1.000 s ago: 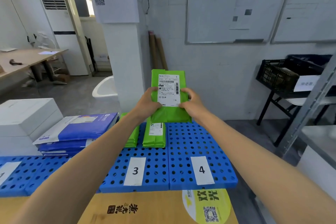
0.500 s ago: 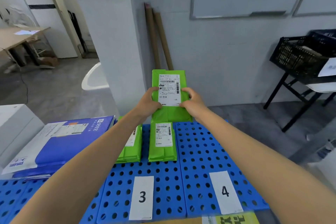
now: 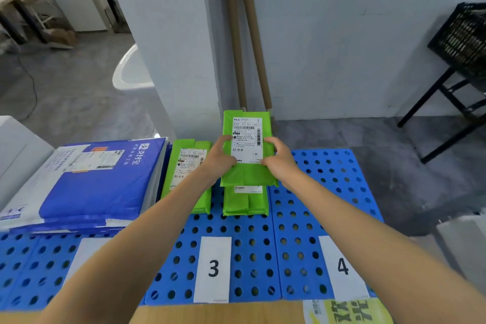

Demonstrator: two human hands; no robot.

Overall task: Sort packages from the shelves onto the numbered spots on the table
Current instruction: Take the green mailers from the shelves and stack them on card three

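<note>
I hold a green package with a white shipping label between both hands, just above the far end of spot 3. My left hand grips its left edge and my right hand grips its right edge. Under it lies another green package, and a further green package lies to the left. White cards numbered 3 and 4 mark the blue perforated panels on the table.
A stack of blue-and-white mailers fills the spot left of 3, with a white box beyond it. A white pillar and two cardboard tubes stand behind the table. A black crate on a stand is at right.
The view has tilted down and closer to the table. The green package in both hands has come lower, now over the green package on spot 3.
</note>
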